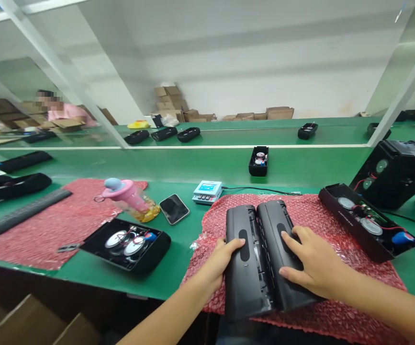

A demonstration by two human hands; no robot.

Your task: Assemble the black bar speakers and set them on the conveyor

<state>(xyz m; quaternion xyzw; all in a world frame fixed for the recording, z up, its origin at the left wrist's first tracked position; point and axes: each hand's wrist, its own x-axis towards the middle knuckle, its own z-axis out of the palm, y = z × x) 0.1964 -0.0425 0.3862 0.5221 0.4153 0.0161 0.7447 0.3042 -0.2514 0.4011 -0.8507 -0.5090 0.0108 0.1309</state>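
Fingers of both hands lie spread, clasping nothing, the left hand (218,261) against one black shell (242,261) and the right hand (313,266) flat on its twin (282,282), side by side on bubble wrap (336,316).

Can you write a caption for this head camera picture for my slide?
Two hands press black speaker shells on red bubble wrap.

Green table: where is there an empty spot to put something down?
Bare green table lies behind the small meter, up to the white rail. Another patch sits between the phone and the red bubble wrap. The wrap is crowded: both hands press black shells.
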